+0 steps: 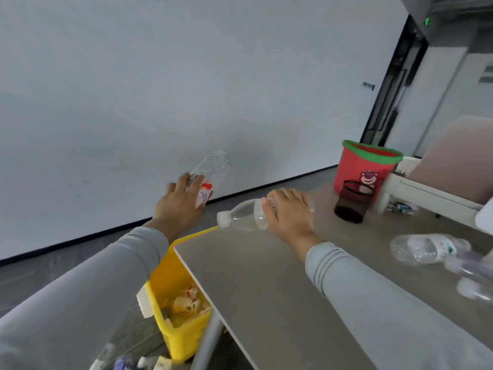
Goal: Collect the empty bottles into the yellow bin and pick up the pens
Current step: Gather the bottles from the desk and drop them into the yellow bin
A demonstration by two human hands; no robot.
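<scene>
1. L hand (179, 206) grips a clear plastic bottle w/ red-white label (210, 169), held above and beyond the yellow plastic bin (160, 284). Bring it over the opening before letting go.
2. R hand (289, 212) grips a clear white-capped bottle (245, 214), cap just above bin's far rim. Tip it cap-first and release low so it doesn't bounce out.
3. Blurred clear bottles (424, 248) lie well right of bin; prob. next.

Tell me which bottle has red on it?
The bottle in the left hand: red label. The right hand's clear bottle and the table bottles show no red.
</scene>
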